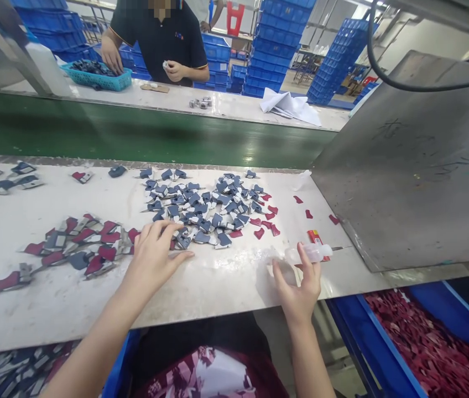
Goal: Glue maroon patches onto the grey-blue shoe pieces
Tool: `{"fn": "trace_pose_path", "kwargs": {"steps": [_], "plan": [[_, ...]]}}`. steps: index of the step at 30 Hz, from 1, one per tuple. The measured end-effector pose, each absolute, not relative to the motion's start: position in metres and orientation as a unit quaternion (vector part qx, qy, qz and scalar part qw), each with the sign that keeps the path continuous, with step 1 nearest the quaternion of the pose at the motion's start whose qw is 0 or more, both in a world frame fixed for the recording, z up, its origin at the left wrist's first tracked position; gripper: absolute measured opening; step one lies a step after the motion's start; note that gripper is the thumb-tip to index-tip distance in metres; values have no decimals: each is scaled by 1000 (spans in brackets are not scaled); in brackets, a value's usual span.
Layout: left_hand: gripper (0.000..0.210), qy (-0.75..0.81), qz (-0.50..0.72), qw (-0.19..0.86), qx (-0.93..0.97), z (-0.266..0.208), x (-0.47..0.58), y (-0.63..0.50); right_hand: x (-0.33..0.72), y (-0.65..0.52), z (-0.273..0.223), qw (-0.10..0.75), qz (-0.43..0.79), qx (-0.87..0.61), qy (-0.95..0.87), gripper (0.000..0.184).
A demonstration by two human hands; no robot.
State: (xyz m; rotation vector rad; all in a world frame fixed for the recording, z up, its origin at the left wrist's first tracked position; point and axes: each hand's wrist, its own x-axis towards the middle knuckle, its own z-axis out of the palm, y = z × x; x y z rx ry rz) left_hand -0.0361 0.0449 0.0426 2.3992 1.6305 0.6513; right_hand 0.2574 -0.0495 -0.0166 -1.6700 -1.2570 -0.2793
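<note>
My left hand (pixel 155 249) reaches to the near left edge of a pile of navy and light-grey moulded pieces (pixel 205 207). Its thumb and forefinger are spread around a navy piece (pixel 183 239), with no firm grip visible. My right hand (pixel 301 284) has its fingers around a translucent squeeze bottle (pixel 296 254) with a thin tip pointing right, while the thumb stands apart. Under the bottle lies a small red-and-yellow packet (pixel 314 236), partly covered. Loose dark-red flat pieces (pixel 275 230) lie between the pile and the bottle.
Grey pieces with dark-red faces (pixel 108 253) are heaped at left. A metal panel (pixel 417 166) bounds the right side. Below it stands a blue bin (pixel 400 354) of red pieces. Across the green divider (pixel 176 135), another person handles pieces beside a turquoise basket (pixel 105 83).
</note>
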Motion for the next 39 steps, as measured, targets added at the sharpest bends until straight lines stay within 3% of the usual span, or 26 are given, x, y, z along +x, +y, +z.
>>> {"fn": "trace_pose_path", "kwargs": {"steps": [2, 7, 12, 15, 19, 26, 39], "plan": [[45, 532, 166, 75, 827, 40, -40, 49, 255, -51, -17, 507, -97, -686, -513, 58], [18, 497, 144, 26, 855, 38, -46, 55, 234, -54, -17, 613, -31, -632, -473, 64], [18, 494, 191, 63, 846, 36, -35, 28, 209, -61, -20, 687, -25, -588, -425, 47], [14, 476, 199, 152, 843, 27, -19, 5, 200, -65, -20, 665, -56, -590, -455, 42], [12, 479, 211, 212, 825, 11, -3, -12, 190, -64, -11, 598, -8, -584, -549, 32], [10, 495, 232, 245, 800, 5, -1, -12, 182, -60, -2, 565, 24, -603, -563, 18], [11, 482, 257, 225, 807, 0, -1, -12, 182, -61, -1, 565, 64, -595, -568, 15]]}}
